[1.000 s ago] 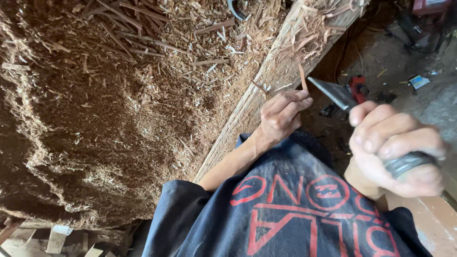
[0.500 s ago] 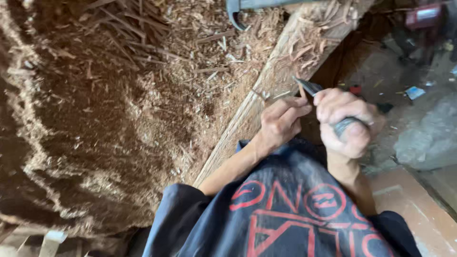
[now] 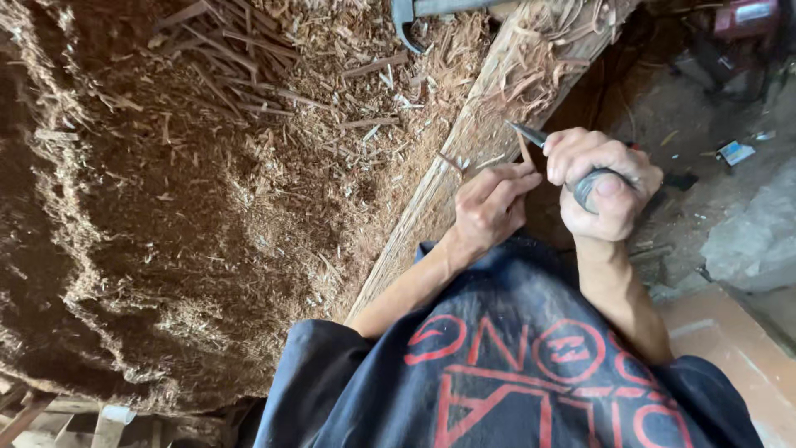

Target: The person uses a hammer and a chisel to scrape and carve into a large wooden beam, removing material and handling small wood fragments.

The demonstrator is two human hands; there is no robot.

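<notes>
My left hand (image 3: pixel 489 207) rests on a long pale wooden plank (image 3: pixel 464 158) that runs diagonally up to the right. Its fingertips pinch a thin wooden sliver (image 3: pixel 524 153) that stands up from the plank's edge. Just to the right, my right hand (image 3: pixel 609 187) is closed around the dark handle of a knife (image 3: pixel 584 184). The narrow metal blade (image 3: pixel 527 134) points up and left, and its tip lies on the plank beside the sliver. The two hands almost touch.
A big heap of brown wood shavings and splints (image 3: pixel 191 216) fills the left side. A curved metal tool (image 3: pixel 406 21) lies at the plank's far end. To the right are a dirt floor with scraps, a red object (image 3: pixel 746 12) and a grey stone (image 3: pixel 750 241).
My right hand has come up from the lower right with the knife and now sits next to my left hand, blade at the sliver. The left hand stayed on the plank.
</notes>
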